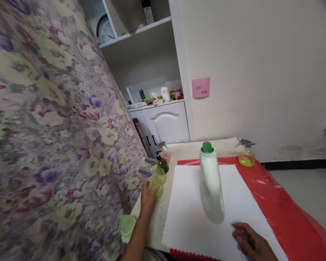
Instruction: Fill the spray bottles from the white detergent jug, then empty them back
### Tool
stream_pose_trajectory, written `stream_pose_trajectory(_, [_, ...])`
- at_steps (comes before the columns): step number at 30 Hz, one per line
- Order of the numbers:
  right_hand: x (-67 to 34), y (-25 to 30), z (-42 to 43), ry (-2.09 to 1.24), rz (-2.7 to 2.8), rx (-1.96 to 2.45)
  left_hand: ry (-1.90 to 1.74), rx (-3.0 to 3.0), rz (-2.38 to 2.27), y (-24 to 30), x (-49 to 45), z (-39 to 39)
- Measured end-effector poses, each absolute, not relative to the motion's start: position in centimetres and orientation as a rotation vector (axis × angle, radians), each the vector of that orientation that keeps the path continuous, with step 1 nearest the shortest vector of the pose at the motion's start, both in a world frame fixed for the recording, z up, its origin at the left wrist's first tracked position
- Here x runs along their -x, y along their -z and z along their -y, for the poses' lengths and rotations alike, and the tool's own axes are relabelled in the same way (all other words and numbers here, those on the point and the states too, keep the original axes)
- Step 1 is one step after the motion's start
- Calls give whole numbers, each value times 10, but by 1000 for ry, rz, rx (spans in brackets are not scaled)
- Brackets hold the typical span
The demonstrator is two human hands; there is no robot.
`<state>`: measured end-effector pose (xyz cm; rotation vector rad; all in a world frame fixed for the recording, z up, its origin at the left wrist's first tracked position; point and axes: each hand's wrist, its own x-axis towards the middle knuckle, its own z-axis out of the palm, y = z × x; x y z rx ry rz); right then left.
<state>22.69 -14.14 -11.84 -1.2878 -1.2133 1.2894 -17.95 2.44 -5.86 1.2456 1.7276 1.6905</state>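
Note:
At the table's left side my left hand (pixel 148 197) is wrapped round a small clear spray bottle (pixel 155 186) of yellow-green liquid with a grey trigger head. My right hand (pixel 251 241) is over the front of a white sheet (pixel 187 217), holding nothing, its fingers loosely bent and apart. Between the hands a large pale green bottle (pixel 212 185) stands uncapped on the sheet, a green spout showing in its neck. Just behind the held bottle are another yellow-green spray bottle (pixel 161 174) and a dark green bottle (pixel 164 163). A green cap (pixel 127 224) lies beside my left forearm.
Red plastic sheeting (pixel 282 203) lies under the white sheet. A spray bottle of yellow liquid (pixel 246 157) stands at the far right corner. A floral curtain (pixel 70 145) hangs close along the left. Behind the table are a cabinet (pixel 165 123) and a wall bearing a pink note (pixel 201 87).

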Motion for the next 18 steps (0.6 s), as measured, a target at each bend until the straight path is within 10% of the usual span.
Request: stream_pose_trajectory(18, [-225,124,139,-1231,1254,1242,-1628,-1271,-2017,74,163,19])
